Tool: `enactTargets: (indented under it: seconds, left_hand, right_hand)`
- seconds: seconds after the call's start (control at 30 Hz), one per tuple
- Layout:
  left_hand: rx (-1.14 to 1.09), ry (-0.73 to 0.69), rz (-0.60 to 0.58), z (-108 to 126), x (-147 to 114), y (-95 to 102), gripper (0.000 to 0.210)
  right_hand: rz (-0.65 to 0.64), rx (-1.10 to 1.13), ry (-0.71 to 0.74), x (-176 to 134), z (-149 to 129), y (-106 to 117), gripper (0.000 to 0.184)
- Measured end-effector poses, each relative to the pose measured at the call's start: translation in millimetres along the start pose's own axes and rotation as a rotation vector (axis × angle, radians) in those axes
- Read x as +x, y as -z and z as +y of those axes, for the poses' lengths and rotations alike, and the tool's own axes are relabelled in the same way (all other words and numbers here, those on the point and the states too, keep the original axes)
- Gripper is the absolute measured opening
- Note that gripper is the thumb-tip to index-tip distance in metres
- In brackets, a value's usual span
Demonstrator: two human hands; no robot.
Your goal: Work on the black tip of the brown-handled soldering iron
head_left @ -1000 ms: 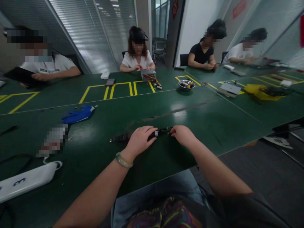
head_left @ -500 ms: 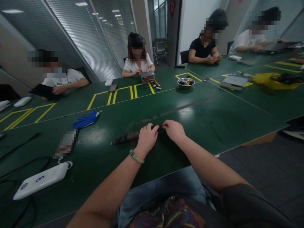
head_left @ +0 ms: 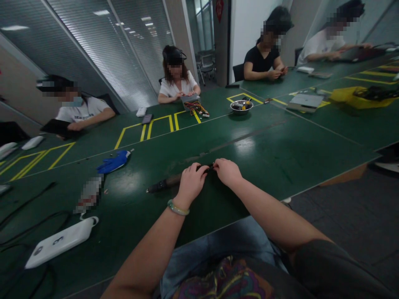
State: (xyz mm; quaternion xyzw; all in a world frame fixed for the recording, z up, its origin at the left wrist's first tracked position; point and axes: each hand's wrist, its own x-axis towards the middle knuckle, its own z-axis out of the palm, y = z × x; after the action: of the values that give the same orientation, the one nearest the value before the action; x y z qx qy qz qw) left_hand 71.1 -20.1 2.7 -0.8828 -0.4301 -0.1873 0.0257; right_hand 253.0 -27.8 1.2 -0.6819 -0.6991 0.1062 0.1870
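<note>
A long dark electric screwdriver [head_left: 171, 181] lies on the green table, its narrow metal tip pointing left. My left hand [head_left: 191, 180] is closed over its right part, with a jade-like bangle on the wrist. At the tool's right end, the thumb and fingers of my right hand [head_left: 229, 171] pinch a small dark piece [head_left: 211, 166]. The two hands' fingertips nearly meet there. Fingers cover most of this end, so I cannot tell whether the piece is joined to the screwdriver.
Left of my hands are a blue glove [head_left: 114, 162], a white power bank [head_left: 62, 242] marked 3, and black cables [head_left: 34, 222]. A metal bowl [head_left: 241, 108] of small parts stands across the table. Several people sit along the far side, one handling a grey box [head_left: 190, 99] with coloured wires.
The view has shifted slightly. Both hands stay at the screwdriver's right end, with only a slight shift of the fingers.
</note>
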Motion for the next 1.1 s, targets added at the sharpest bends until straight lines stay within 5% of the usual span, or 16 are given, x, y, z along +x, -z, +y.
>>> enactTargets:
  seconds: [0.3, 0.5, 0.83, 0.97, 1.1]
  left_hand:
    - [-0.035, 0.009, 0.005, -3, 0, -0.4, 0.029]
    - [-0.053, 0.012, 0.011, -3, 0, -0.5, 0.028]
    - [-0.095, 0.0, 0.074, -2, -2, 3.0, 0.032]
    - [-0.225, -0.068, 0.141, 0, -5, 11.9, 0.03]
    - [-0.386, -0.238, 0.065, -3, -10, 18.4, 0.027]
  right_hand:
    - [0.0, 0.138, -0.024, 1, -1, -7, 0.01]
    - [0.013, 0.144, -0.011, 4, -2, -10, 0.033]
    - [-0.15, 0.053, 0.002, 25, -7, -1, 0.019]
    - [-0.155, -0.003, -0.006, 29, -13, 2, 0.016]
    - [-0.149, -0.035, -0.037, 33, -18, 3, 0.018]
